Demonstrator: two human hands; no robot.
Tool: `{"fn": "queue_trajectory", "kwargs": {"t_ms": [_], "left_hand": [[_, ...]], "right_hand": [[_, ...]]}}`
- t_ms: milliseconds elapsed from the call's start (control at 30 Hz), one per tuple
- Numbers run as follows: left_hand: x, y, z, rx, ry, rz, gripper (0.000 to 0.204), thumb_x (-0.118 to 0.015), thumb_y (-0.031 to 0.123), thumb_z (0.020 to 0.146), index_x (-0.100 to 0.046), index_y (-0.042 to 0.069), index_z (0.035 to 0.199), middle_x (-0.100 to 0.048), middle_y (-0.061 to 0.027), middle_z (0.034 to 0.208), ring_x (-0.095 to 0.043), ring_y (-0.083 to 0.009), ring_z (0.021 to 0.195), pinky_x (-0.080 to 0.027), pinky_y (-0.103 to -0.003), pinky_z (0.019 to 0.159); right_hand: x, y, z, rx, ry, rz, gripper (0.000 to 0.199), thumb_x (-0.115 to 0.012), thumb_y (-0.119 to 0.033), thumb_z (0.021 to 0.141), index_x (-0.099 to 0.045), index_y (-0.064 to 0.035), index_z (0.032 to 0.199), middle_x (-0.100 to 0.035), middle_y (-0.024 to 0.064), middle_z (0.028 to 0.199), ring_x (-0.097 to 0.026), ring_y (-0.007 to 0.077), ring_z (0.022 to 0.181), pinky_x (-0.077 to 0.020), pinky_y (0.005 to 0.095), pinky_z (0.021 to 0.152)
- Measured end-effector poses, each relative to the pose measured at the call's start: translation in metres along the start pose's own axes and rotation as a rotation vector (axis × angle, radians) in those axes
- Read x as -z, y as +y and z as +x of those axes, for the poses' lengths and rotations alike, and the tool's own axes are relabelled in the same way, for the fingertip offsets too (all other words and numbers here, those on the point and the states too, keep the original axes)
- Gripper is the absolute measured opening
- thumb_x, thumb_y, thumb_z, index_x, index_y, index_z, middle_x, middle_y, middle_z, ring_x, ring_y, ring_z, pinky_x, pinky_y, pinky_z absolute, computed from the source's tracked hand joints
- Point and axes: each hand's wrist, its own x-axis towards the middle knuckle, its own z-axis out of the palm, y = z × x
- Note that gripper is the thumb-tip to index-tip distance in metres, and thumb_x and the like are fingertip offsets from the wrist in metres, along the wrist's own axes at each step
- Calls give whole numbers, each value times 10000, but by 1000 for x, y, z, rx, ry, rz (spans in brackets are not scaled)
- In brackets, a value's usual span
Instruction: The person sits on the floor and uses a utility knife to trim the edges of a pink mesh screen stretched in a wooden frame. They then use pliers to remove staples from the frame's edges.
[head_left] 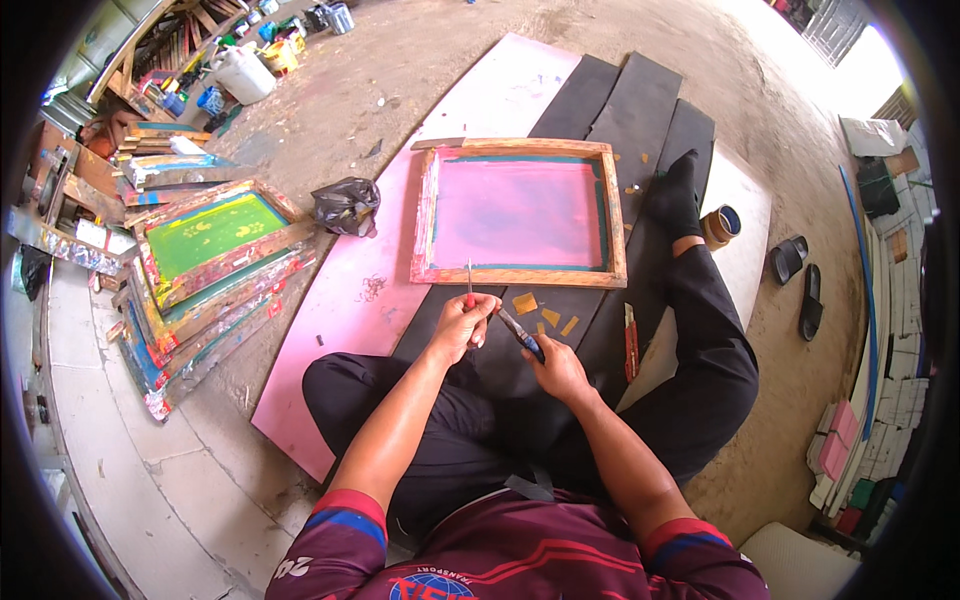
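The left grip [462, 328] is wrapped around a slim red-handled metal tool [470, 299], the right grip [563, 372] around a blue-handled metal tool [516, 329], exact kinds unclear; the rectangular wooden frame [520, 276] lies just on their far side; a slipping tip could tear its flat pink panel [515, 212].

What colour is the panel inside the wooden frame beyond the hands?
The panel is mostly pink, best seen in the head view.
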Motion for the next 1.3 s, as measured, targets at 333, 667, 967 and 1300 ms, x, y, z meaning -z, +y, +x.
{"fn": "queue_trajectory", "kwargs": {"t_ms": [333, 667, 967, 1300], "left_hand": [[25, -8, 7, -71, 252, 80, 192, -699, 226, 1025, -624, 50, 1018, -623, -24, 795, -472, -58, 464, -406, -254, 404], [161, 11, 26, -206, 1082, -105, 310, -737, 322, 981, -526, 117, 886, -495, 14, 663, -418, -95, 412, -332, -273, 327], [84, -10, 32, -215, 925, -54, 287, -714, 346, 1006, -555, 112, 962, -570, -4, 784, -445, -92, 444, -372, -284, 378], [59, -28, 29, -199, 774, 117, 279, -697, 323, 1028, -589, 72, 969, -588, -29, 792, -429, -80, 415, -367, -269, 349]], "right_hand": [[0, -24, 20, -226, -273, 218, 422, -666, -340, 1027, -646, 21, 1246, -730, 215, 920, -745, 339, 888, -576, 450, 771], [37, 21, 12, -559, -128, 809, 390, -592, -351, 1086, -557, -25, 1297, -707, 97, 1100, -715, 204, 962, -568, 385, 690], [60, 92, 1, -720, 328, 458, 312, -657, -326, 1036, -651, -14, 1034, -634, 31, 815, -615, 139, 666, -477, 346, 574], [71, 75, 7, -660, 278, 108, 459, -663, -356, 990, -657, 21, 1253, -718, 289, 1142, -671, 450, 1144, -511, 519, 975]]}}
